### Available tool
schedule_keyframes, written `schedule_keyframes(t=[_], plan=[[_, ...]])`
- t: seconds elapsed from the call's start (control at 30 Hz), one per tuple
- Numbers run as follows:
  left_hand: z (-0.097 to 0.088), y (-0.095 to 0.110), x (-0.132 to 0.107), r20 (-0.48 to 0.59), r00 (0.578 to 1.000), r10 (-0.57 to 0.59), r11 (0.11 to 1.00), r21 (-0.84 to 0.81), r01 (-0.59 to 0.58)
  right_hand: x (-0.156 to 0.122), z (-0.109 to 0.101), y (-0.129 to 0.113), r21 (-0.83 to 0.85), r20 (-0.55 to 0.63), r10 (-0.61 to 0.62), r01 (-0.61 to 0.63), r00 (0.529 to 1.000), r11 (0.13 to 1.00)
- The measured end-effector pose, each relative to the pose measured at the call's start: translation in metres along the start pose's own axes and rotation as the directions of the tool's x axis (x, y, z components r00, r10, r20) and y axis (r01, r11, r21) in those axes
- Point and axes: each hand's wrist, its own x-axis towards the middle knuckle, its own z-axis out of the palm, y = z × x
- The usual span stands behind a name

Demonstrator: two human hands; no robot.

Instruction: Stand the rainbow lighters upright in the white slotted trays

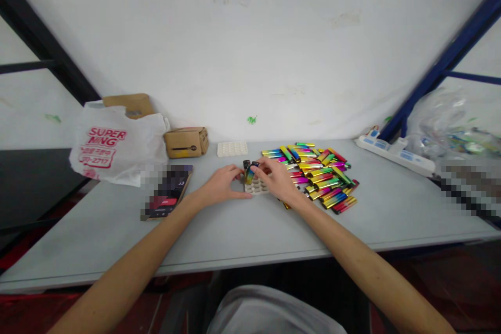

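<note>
A pale tray with rows of cells [255, 188] lies on the table between my two hands. My left hand [222, 186] braces its left side, thumb along the front edge and fingertips by the far left corner. Pinched in the fingers of my right hand [277, 177] is a shiny blue-and-yellow lighter [249, 174], tilted over the tray's left cells. A dark-topped lighter [246, 163] appears at the tray's far left corner. My right hand covers the tray's right part. Close by on the right spreads a loose pile of metallic, many-coloured lighters [323, 175].
Another pale tray [232, 149] lies by the wall, beside a small cardboard box [187, 142]. To the left are a white plastic bag [119, 143] and a dark, partly blurred flat box [172, 190]. A power strip [395, 155] and clear bags [438, 120] are at the right.
</note>
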Motion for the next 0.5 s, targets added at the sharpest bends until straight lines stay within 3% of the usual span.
schedule_keyframes(t=[0.17, 0.33, 0.5], plan=[[0.001, 0.000, 0.000, 0.004, 1.000, 0.010, 1.000, 0.002, -0.010, 0.001, -0.001, 0.001, -0.244, 0.121, -0.083, 0.111, 0.989, 0.963], [0.001, -0.001, 0.000, 0.012, 1.000, 0.021, 1.000, 0.011, -0.021, 0.001, -0.001, -0.009, -0.493, 0.163, -0.060, 0.134, 0.985, 0.860], [0.002, -0.002, -0.001, -0.017, 1.000, 0.011, 0.999, 0.031, -0.010, 0.002, -0.007, -0.008, -0.460, 0.125, -0.099, 0.147, 0.987, 0.876]])
